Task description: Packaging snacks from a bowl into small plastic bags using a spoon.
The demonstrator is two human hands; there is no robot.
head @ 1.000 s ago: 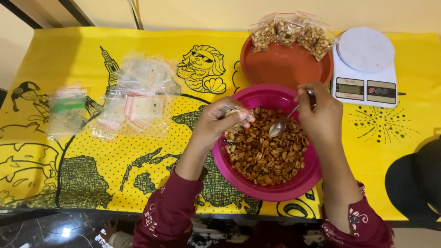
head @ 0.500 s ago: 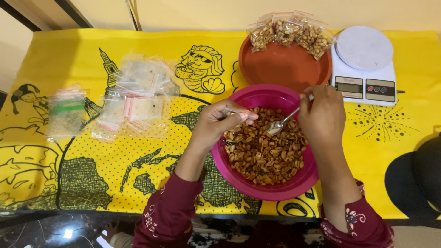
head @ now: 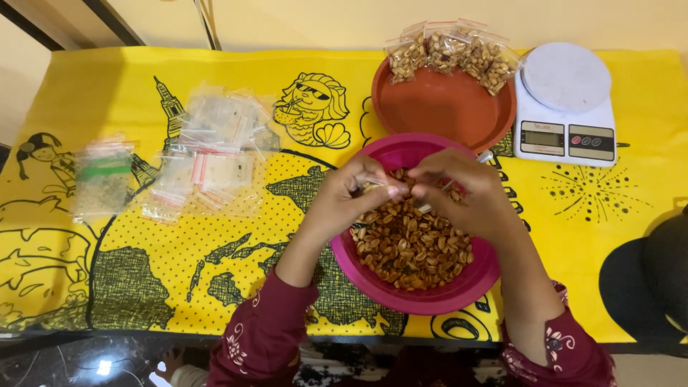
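A pink bowl (head: pixel 401 290) full of roasted peanuts (head: pixel 412 244) sits on the yellow printed cloth (head: pixel 179 265). My left hand (head: pixel 344 201) pinches a small clear zip bag (head: pixel 376 179) over the bowl's left side. My right hand (head: pixel 459 190) holds a metal spoon (head: pixel 486 156) and its fingertips meet the bag's mouth. Most of the spoon is hidden under the hand.
An orange plate (head: pixel 444 107) behind the bowl carries several filled peanut bags (head: pixel 451 50) at its far rim. A white kitchen scale (head: pixel 566 107) stands at the right. A pile of empty zip bags (head: pixel 215 154) and another clear packet (head: pixel 104 175) lie at the left. A dark object (head: pixel 648 283) sits at the right edge.
My right hand has moved left with the spoon, from over the bowl's right side to the bag held by my left hand. The left hand stayed almost still.
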